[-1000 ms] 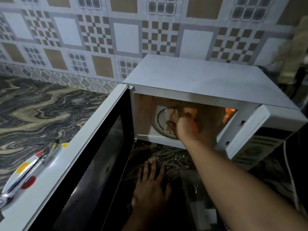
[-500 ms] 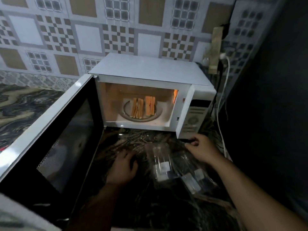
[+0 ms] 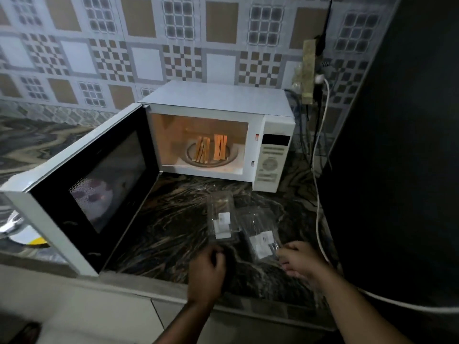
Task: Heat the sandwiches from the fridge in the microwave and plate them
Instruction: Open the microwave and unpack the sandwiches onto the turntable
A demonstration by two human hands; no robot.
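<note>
The white microwave [image 3: 218, 100] stands against the tiled wall with its door [image 3: 82, 192] swung wide to the left and its inside lit. Two sandwiches [image 3: 211, 151] stand on edge on the round turntable [image 3: 232, 157] inside. Two clear plastic sandwich packs with white labels lie on the dark marbled counter: one [image 3: 221, 219] in front of the microwave, the other [image 3: 260, 232] to its right. My left hand [image 3: 207, 271] hovers at the near end of the first pack, fingers curled. My right hand [image 3: 300, 260] touches the second pack's near edge, fingers apart.
A white power cable [image 3: 318, 194] runs down the right side from a wall socket strip [image 3: 309, 70]. A dark tall surface [image 3: 397, 145] closes off the right. A white plate with coloured spots [image 3: 22, 234] lies left of the open door. The counter's front edge [image 3: 173, 291] is near.
My right hand has left the microwave cavity and come down to the packs. My left hand has slid right, toward the packs. The view has pulled back from the microwave.
</note>
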